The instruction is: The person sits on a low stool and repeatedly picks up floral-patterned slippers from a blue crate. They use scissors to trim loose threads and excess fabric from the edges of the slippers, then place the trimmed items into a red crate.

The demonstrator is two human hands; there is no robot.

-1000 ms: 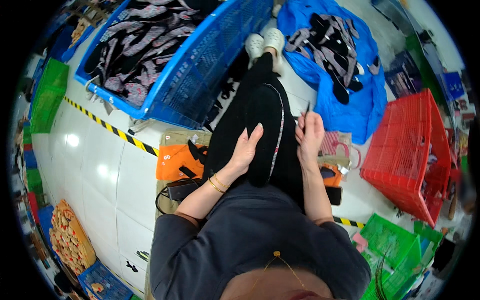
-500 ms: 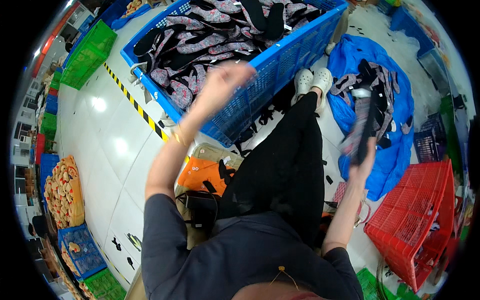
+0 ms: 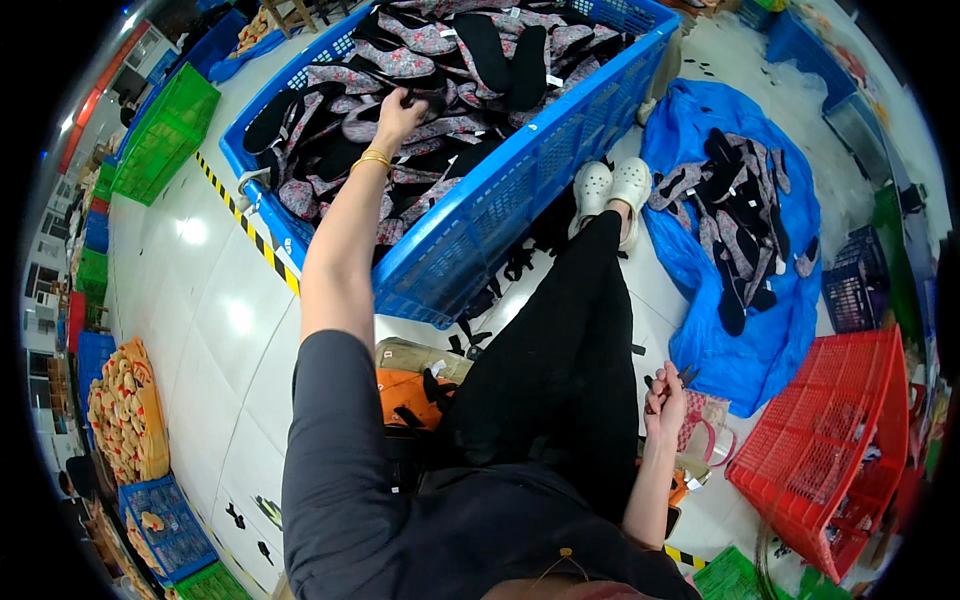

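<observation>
Reaching into a large blue crate (image 3: 520, 185), my left hand (image 3: 400, 118) has its fingers curled round the edge of a slipper in the heap; the hand partly hides that slipper. The crate is heaped with floral slippers (image 3: 400, 64) with black soles. Off to the right, over the floor, my right hand (image 3: 665, 402) is closed on small dark snips (image 3: 689, 376), whose blades point out past the fingers. Beyond it, a pile of similar slippers (image 3: 738, 215) lies on a blue plastic sheet (image 3: 690, 270).
A red crate (image 3: 815, 430) lies tilted at the right. Green crates (image 3: 165, 135) and a pile of tan plush toys (image 3: 125, 410) stand at the left. Below the blue crate is an orange bag (image 3: 405, 392). Black scraps litter the floor near my feet.
My left hand has moved up and left, down onto the slippers in the crate. The slipper in my right hand has left it; that hand has drawn back and down, snips showing.
</observation>
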